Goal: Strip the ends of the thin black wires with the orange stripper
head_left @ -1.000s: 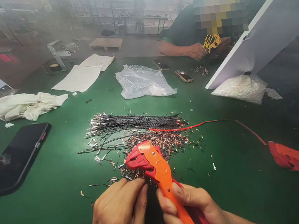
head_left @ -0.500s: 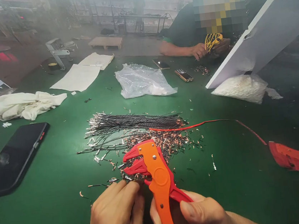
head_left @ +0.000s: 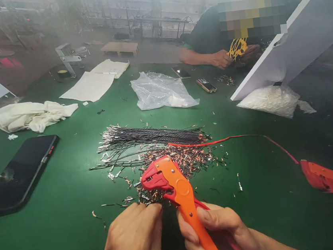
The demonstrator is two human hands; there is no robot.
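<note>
My right hand (head_left: pixel 226 226) is wrapped round the handles of an orange and red wire stripper (head_left: pixel 183 189), whose red jaws are closed and point left. My left hand (head_left: pixel 131 235) is curled just below the jaws, back of the hand up. Its fingertips are hidden, so whatever it pinches cannot be made out. Beyond the stripper lies a heap of short black wire offcuts with copper ends (head_left: pixel 185 159). Behind that heap, a bundle of black wires (head_left: pixel 152 134) with silvery terminals at its left end rests on the green table (head_left: pixel 62 241).
A second red and orange stripper (head_left: pixel 328 176) lies at right, with a red strip (head_left: pixel 216 140) running from it. A smartphone (head_left: pixel 21 173), white cloth (head_left: pixel 33 116), plastic bag (head_left: pixel 163 93) and keypad phone (head_left: pixel 206 85) lie around. Across the table a person (head_left: pixel 202 40) handles yellow wires.
The stripper's jaws have gone from apart to closed, its handles squeezed together by my right hand. The tool has tilted, its lower end swinging right. My left hand has shifted slightly right.
</note>
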